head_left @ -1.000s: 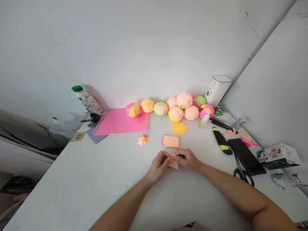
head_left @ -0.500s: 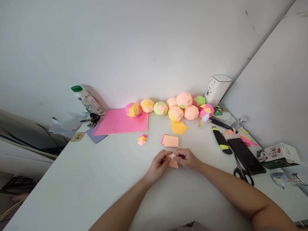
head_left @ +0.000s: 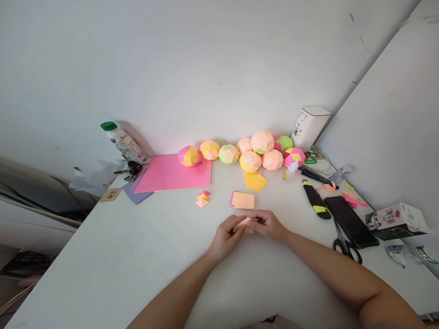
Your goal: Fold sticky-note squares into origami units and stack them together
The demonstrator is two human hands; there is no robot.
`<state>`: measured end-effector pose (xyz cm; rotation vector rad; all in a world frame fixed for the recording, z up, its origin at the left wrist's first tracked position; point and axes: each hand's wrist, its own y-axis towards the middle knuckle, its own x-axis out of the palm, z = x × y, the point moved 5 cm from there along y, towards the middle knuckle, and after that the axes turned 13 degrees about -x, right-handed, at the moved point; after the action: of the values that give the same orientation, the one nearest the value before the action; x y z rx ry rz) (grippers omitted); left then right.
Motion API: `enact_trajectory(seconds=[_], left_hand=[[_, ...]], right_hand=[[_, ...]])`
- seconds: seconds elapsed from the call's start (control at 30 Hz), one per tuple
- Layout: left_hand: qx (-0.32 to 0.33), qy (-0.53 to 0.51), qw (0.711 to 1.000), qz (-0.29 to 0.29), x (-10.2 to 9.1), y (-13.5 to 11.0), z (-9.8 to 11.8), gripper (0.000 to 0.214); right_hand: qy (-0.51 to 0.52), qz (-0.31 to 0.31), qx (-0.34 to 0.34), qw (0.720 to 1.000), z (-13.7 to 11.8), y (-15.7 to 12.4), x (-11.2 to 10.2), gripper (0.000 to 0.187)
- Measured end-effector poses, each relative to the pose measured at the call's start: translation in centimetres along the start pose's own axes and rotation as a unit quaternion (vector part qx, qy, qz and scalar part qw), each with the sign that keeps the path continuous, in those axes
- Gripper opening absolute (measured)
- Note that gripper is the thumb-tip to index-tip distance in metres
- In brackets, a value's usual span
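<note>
Between my two hands is a small peach sheet of paper (head_left: 249,230), partly hidden by the fingers. My left hand (head_left: 226,235) pinches its left side, and my right hand (head_left: 269,225) pinches its right side. Just beyond them lies a stack of peach paper pieces (head_left: 244,200) with pink and yellow edges showing beneath. Yellow paper pieces (head_left: 256,182) lie behind that stack. Off to the left sit several folded paper units (head_left: 202,199) in pink, yellow and peach.
Several faceted paper balls (head_left: 262,142) line the wall, one on a pink sheet (head_left: 171,176). Along the right are a glue bottle (head_left: 291,170), a cutter (head_left: 314,198), scissors (head_left: 345,246), a phone (head_left: 351,221) and a carton (head_left: 394,221). A green-capped bottle (head_left: 125,142) leans at left.
The peach paper has been tilted or bent between my fingers, and less of its lower part shows. My right hand has shifted slightly; the other things stay in place.
</note>
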<state>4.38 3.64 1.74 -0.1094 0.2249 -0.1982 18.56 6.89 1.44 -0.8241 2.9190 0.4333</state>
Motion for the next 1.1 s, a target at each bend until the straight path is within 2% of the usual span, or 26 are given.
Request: enact_trajectory(seconds=[0.17,0.6,1.1], left_hand=[[0.002,0.013,1.0,-0.016,0.2,-0.2,0.5,0.031],[0.003,0.037,0.999,-0.018,0.3,-0.3,0.6,0.031],[-0.003,0.037,0.999,-0.022,0.3,-0.3,0.8,0.026]], right_hand=[[0.017,0.029,0.021,0.999,0.4,-0.1,-0.2,0.021],[0.041,0.046,0.027,0.998,1.2,0.0,-0.5,0.021],[0.057,0.033,0.031,0.997,0.9,0.1,-0.5,0.019]])
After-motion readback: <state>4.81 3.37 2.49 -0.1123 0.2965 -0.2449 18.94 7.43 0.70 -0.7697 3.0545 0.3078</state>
